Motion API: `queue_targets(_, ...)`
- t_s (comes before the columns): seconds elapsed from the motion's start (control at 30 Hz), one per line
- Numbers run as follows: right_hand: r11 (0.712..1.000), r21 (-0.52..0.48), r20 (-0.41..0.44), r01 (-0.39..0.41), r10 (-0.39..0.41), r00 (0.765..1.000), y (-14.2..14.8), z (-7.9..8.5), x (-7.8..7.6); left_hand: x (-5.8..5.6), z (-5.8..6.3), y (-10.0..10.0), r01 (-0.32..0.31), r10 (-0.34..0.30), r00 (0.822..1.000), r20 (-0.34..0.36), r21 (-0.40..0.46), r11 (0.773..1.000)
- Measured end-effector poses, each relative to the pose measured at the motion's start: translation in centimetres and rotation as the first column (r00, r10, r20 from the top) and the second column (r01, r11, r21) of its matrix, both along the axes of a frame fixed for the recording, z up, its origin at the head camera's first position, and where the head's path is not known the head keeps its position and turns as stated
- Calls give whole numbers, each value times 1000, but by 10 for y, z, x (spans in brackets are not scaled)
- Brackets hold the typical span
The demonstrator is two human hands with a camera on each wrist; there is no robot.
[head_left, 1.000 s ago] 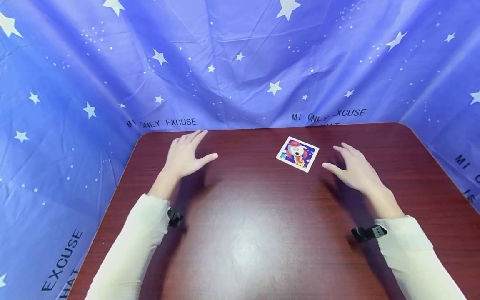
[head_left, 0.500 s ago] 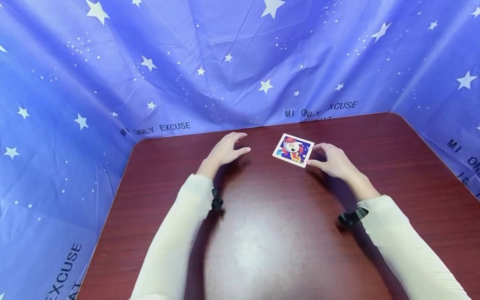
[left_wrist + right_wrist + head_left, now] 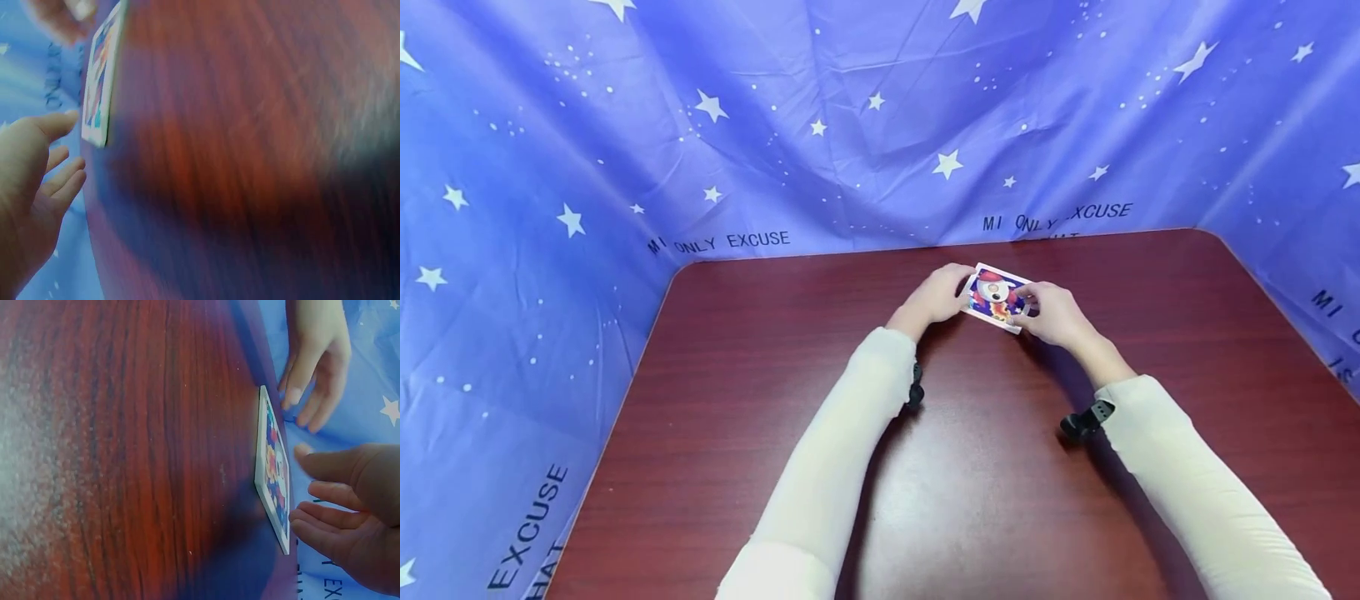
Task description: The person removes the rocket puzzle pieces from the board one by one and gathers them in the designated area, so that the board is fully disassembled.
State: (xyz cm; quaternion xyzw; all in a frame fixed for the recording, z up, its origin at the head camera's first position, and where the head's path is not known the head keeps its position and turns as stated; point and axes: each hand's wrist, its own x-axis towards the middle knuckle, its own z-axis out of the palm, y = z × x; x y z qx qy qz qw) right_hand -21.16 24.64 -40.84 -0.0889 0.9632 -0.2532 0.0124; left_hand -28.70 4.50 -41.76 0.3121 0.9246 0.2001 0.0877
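A thin square picture board [image 3: 992, 290] with a pale border lies flat near the back of the table. A white and red rocket with flames on dark blue is printed on it. My left hand [image 3: 938, 297] is at its left edge, fingers loosely extended in the left wrist view beside the board [image 3: 99, 81]. From the right, my right hand [image 3: 1054, 315] reaches over the board's right part, thumb and fingertips apart. In the right wrist view the right hand [image 3: 356, 506] has relaxed fingers just above the board [image 3: 275, 475].
The dark red-brown wooden table [image 3: 737, 375] has rounded back corners. A blue curtain [image 3: 850, 150] with white stars and lettering hangs behind it and along both sides. Black wrist cameras [image 3: 1082, 423] sit at both cuffs.
My left hand has moved right across the table to the board's left edge. The right hand has moved left, from beside the board to over its right part.
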Motion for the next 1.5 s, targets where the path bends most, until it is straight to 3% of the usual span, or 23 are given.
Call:
queue_targets(0.2,998,38,-30,-45,46,998,-5,-8,-2,9,-7,13,2,-13,999,-53,-189,982)
queue_targets(0.37,995,87,-58,-54,60,997,-1,-11,-2,11,-11,21,-14,4,999,-54,-201,979)
queue_targets(0.57,991,112,-71,-75,83,994,-4,-11,-9,9,-11,17,-19,0,996,-91,-206,978)
queue_targets(0.73,991,120,-69,-57,66,995,-4,-11,-11,8,-11,17,-2,-12,997,-71,-199,980)
queue_targets(1.0,976,152,-68,-158,170,983,-4,-8,-10,8,-7,12,-8,7,1000,-5,-221,975)
queue_targets(1.33,948,202,-89,-247,269,959,-2,-9,-5,16,0,-4,99,-112,992,-50,-217,971)
queue_targets(1.5,936,186,-119,-298,323,939,-12,-9,-2,24,3,-22,120,-139,988,-69,-224,967)
